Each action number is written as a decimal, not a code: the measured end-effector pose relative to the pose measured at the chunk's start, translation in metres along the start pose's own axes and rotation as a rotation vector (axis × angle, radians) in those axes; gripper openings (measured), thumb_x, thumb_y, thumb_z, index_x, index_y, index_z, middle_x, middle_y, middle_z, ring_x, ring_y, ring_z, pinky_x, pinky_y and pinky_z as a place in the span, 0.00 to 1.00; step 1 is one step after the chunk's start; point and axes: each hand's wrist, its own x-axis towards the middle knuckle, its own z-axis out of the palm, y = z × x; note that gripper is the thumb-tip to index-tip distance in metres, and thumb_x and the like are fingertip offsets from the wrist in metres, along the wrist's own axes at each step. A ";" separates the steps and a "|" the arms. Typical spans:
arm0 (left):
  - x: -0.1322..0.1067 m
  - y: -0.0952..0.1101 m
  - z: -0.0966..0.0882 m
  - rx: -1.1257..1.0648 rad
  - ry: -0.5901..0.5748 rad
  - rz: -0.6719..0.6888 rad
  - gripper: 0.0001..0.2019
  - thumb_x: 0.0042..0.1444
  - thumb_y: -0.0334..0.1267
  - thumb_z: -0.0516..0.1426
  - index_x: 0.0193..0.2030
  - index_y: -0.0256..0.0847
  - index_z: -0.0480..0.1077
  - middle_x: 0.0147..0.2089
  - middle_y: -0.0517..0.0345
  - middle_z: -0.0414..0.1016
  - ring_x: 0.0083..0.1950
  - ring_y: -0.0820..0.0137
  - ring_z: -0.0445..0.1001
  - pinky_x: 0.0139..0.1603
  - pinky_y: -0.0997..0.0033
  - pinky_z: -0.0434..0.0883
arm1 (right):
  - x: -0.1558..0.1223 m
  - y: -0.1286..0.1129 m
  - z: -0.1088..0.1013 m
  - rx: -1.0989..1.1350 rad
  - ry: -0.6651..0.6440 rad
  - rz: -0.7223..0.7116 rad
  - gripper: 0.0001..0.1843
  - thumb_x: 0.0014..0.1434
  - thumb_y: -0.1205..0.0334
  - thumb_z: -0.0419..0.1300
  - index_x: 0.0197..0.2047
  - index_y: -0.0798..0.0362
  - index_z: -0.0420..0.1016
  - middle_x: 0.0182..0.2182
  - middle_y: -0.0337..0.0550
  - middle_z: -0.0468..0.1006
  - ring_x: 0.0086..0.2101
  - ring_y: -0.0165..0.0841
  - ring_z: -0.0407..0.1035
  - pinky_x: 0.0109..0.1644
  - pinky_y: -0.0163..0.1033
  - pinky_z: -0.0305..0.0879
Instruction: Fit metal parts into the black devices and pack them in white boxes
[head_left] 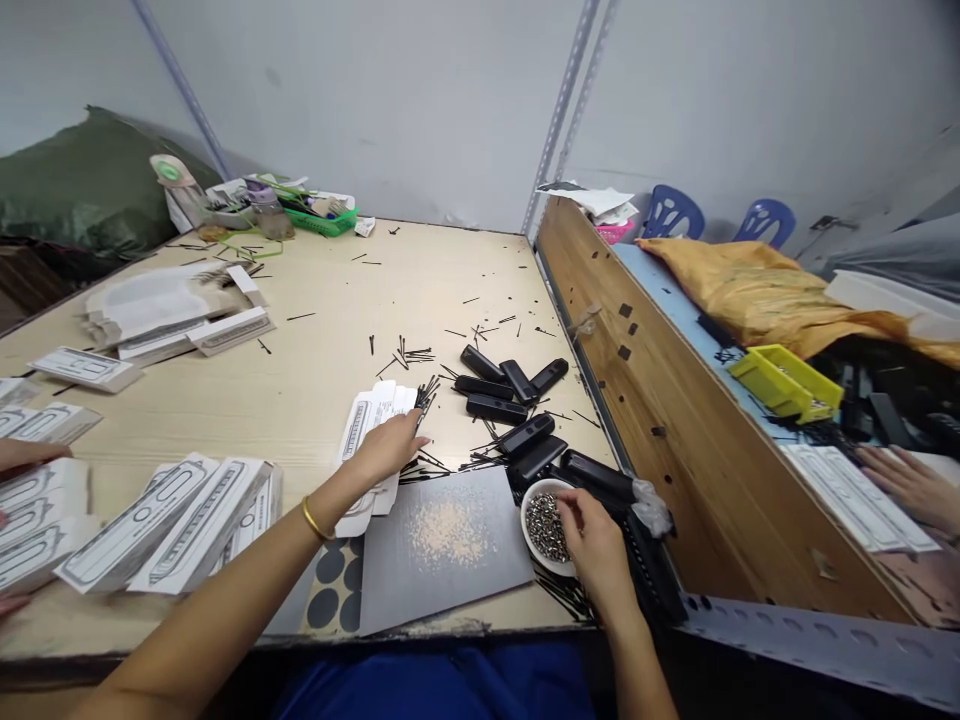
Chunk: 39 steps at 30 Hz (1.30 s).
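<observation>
My left hand [391,446] reaches over flattened white printed cartons [367,415], thumb and forefinger apart, beside a loose bunch of thin black sticks [427,393]. Its other fingers are hidden from me. At the right, my right hand [598,545] has thumb and fingers drawn together at the rim of a white bowl [530,545]. Small shiny metal parts [547,526] fill that bowl; whatever the fingertips pinch is too small to make out. Between my hands lies a grey metal plate [457,590] with pale crumbs [448,533] scattered on it.
Several black oblong casings [495,408] lie behind the bowl. Folded white boxes [199,520] stand at the left, near another person's hand [30,455]. A wooden divider [645,390] runs along the right; beyond it are a yellow bin [784,383] and a co-worker's hand [911,485].
</observation>
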 end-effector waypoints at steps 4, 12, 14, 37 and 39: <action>0.042 0.038 0.014 0.020 0.100 0.195 0.20 0.62 0.29 0.46 0.60 0.35 0.63 0.57 0.40 0.67 0.58 0.56 0.66 0.53 0.61 0.65 | -0.001 0.021 0.014 -0.261 -0.044 -0.193 0.07 0.57 0.63 0.54 0.29 0.51 0.71 0.30 0.44 0.74 0.36 0.35 0.66 0.41 0.38 0.57; 0.117 0.075 0.045 0.025 0.203 0.370 0.18 0.61 0.22 0.42 0.51 0.31 0.68 0.52 0.36 0.66 0.57 0.55 0.63 0.56 0.52 0.60 | -0.004 0.024 0.023 -0.300 0.004 -0.169 0.07 0.58 0.63 0.52 0.30 0.53 0.68 0.30 0.43 0.73 0.35 0.34 0.65 0.42 0.38 0.57; 0.119 0.071 0.047 -0.001 0.203 0.351 0.17 0.61 0.22 0.42 0.48 0.30 0.68 0.52 0.34 0.66 0.57 0.54 0.63 0.57 0.50 0.59 | -0.004 0.025 0.023 -0.239 0.012 -0.094 0.08 0.58 0.61 0.51 0.31 0.53 0.68 0.30 0.43 0.73 0.33 0.33 0.66 0.41 0.37 0.58; -0.049 0.051 0.029 -1.931 -0.007 -0.238 0.26 0.55 0.30 0.58 0.62 0.36 0.59 0.52 0.44 0.73 0.52 0.61 0.74 0.53 0.63 0.71 | -0.015 -0.091 0.066 0.725 0.100 0.121 0.16 0.56 0.51 0.59 0.38 0.57 0.72 0.34 0.44 0.75 0.37 0.27 0.69 0.44 0.33 0.67; -0.058 0.040 0.027 -1.605 0.063 -0.091 0.31 0.51 0.33 0.62 0.63 0.44 0.60 0.56 0.49 0.70 0.56 0.61 0.71 0.56 0.64 0.68 | -0.012 -0.090 0.059 0.759 0.107 0.134 0.16 0.56 0.52 0.60 0.38 0.57 0.72 0.33 0.43 0.75 0.35 0.26 0.68 0.41 0.32 0.67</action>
